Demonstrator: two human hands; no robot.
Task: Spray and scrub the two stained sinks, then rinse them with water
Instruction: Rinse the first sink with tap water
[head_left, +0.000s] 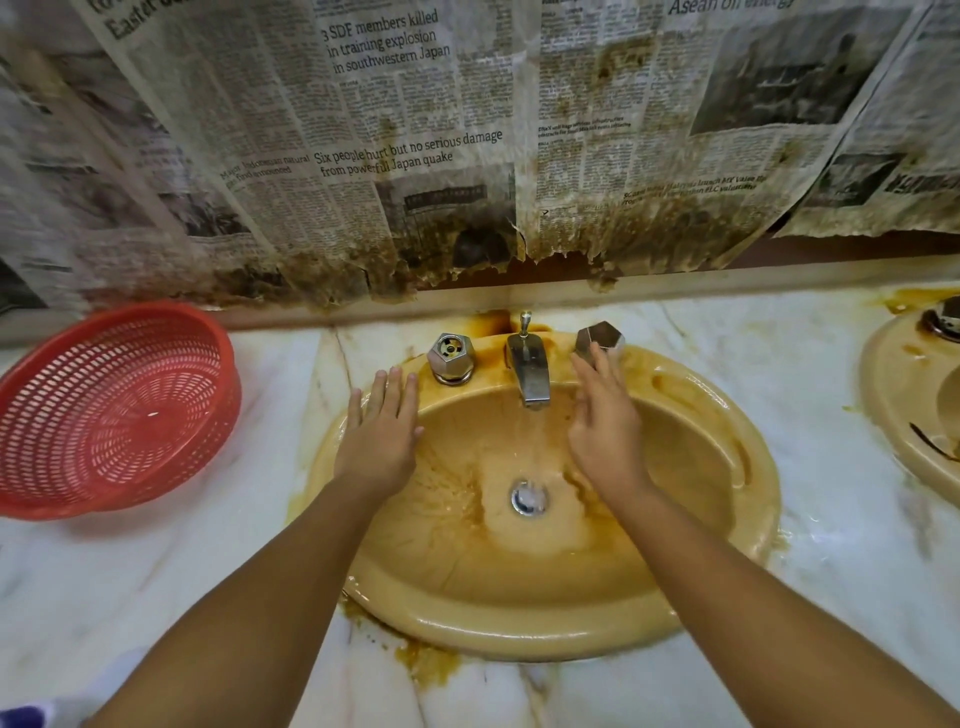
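The sink (540, 623) under both hands, tap (527, 371) running, seems mid-rinse yet brown-stained; the left hand (382, 431) lies flat and empty on its left rim, the right hand (602, 426) straight-fingered and empty by its right knob (600, 340), and the second sink (904, 415) right of it looks uncleaned.

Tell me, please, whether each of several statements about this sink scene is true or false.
1. Water runs from the faucet into the sink. True.
2. The red basket sits inside the sink. False: it stands on the counter, left of the sink.
3. The left hand lies flat at the sink's left rim. True.
4. The right hand grips a scrub brush. False: it holds nothing; its straight fingers reach up by the right tap knob.
5. Newspaper covers the wall behind the sink. True.
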